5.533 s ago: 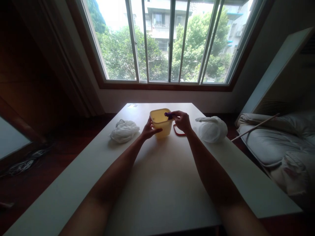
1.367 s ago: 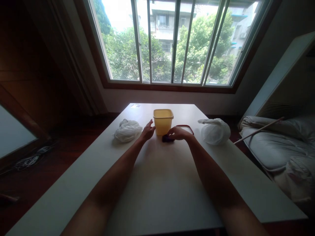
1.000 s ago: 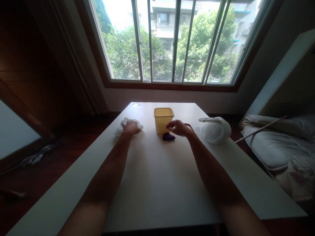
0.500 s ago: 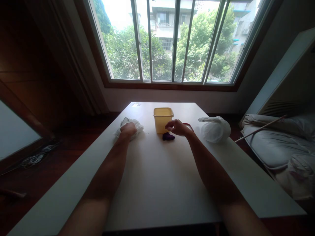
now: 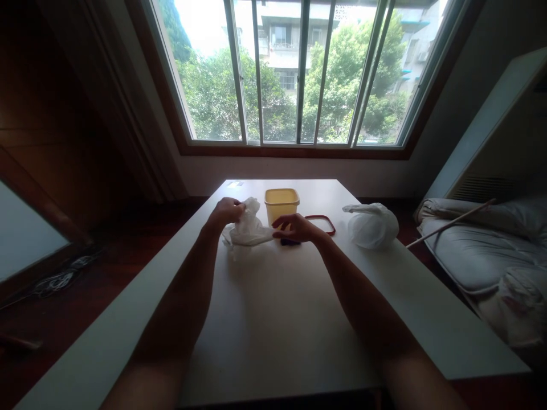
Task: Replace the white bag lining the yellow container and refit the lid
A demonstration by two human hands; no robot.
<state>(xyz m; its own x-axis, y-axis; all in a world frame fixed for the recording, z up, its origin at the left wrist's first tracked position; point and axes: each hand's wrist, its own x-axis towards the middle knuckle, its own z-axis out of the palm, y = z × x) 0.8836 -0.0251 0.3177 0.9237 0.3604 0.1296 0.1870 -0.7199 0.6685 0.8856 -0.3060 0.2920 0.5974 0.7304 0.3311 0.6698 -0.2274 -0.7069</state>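
A crumpled white plastic bag (image 5: 248, 230) is stretched between my two hands, left of the yellow container. My left hand (image 5: 228, 210) pinches its upper left part. My right hand (image 5: 293, 228) grips the bag's right end, in front of the open yellow container (image 5: 282, 198). Under my right hand, a dark purple item (image 5: 290, 242) lies on the white table, partly hidden. Just right of the container rests a lid with a red rim (image 5: 332, 229).
Another white plastic bag (image 5: 374, 226), rounded and full-looking, stands on the right of the white table (image 5: 273, 330). Beyond the table's right edge are a thin stick (image 5: 448, 224) and folded bedding (image 5: 491, 250). A window is behind the table.
My left hand has raised and spread the white bag toward the right. My right hand has moved slightly left and down and now holds the bag's end. The red-rimmed lid shows more fully.
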